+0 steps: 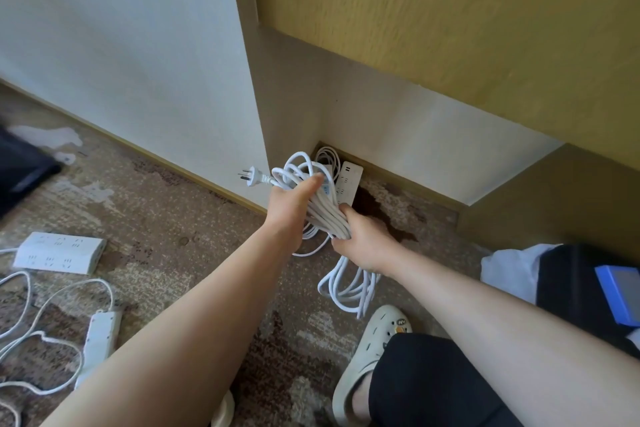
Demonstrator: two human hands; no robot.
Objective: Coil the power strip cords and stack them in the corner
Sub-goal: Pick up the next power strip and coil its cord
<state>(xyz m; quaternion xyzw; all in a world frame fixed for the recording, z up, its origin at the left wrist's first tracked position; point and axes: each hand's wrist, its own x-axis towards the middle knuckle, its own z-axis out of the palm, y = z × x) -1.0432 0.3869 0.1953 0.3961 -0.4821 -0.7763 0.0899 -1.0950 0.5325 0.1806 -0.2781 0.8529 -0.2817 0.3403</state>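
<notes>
Both hands on one white coiled cord point(323, 215), held just above the carpet point(180, 218) in front of the corner. My left hand point(294, 204) grips the upper loops, thumb laid across them; my right hand point(360, 243) is closed round the middle of the bundle, fingers wrapped fully. The plug point(251, 176) sticks out to the left of the loops, free. The lower loops hang loose below my right hand, near my slipper point(374, 350).

Already in the corner: a white power strip point(348, 185) lying on the floor against the skirting, with its own cord coiled behind it. Two more strips wait well apart at left, the wide one point(59, 252) and the narrow one point(102, 333), cords uncoiled.

Step in hand, as I judge it: set this bundle down on the strip in the corner. To do it well, keep the right-hand grip tight so the loops stay even, tuck the plug in before release, and lower flat so nothing slides off.

Materials: cord is smooth, round, springy plastic, inclined to unwind. Strips are hard, glossy, rectangular. Carpet is short-pile, mottled brown, worn in patches. Wall panel above is textured yellow.
</notes>
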